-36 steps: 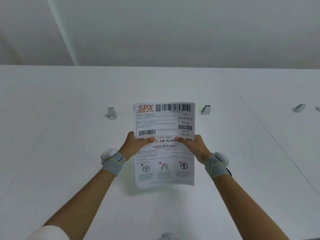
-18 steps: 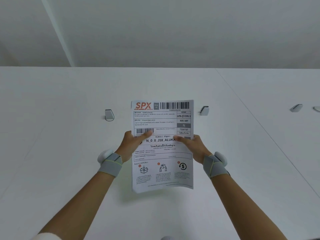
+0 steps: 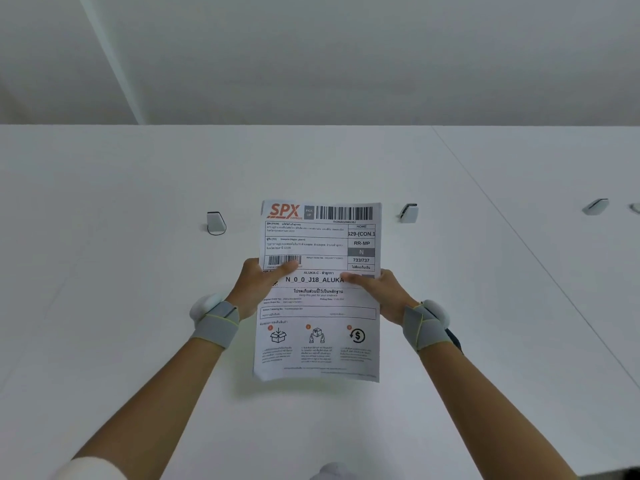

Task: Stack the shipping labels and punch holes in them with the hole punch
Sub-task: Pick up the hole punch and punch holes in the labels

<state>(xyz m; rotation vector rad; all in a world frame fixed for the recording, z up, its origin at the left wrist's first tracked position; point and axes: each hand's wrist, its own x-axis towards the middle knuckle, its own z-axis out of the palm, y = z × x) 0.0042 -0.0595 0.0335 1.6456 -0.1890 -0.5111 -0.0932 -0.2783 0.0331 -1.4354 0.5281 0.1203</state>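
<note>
I hold a stack of white shipping labels [image 3: 317, 341] upright above the white table, printed side toward me, with an orange SPX logo and barcodes at the top. My left hand [image 3: 254, 287] grips the stack's left edge at mid-height, thumb on the front. My right hand [image 3: 382, 294] grips the right edge the same way. Both wrists wear grey bands. The stack's bottom edge hangs just above the table. No hole punch is in view.
The white table [image 3: 138, 306] spreads all around. Small white wedge-shaped fittings stand on it: one at the left [image 3: 215, 222], one right of the labels [image 3: 408, 213], one at the far right [image 3: 595, 206]. A seam [image 3: 519, 237] runs diagonally across the right side.
The stack has risen slightly and straightened; its bottom edge, blurred a second ago, now hangs still. Both hands keep the same grip.
</note>
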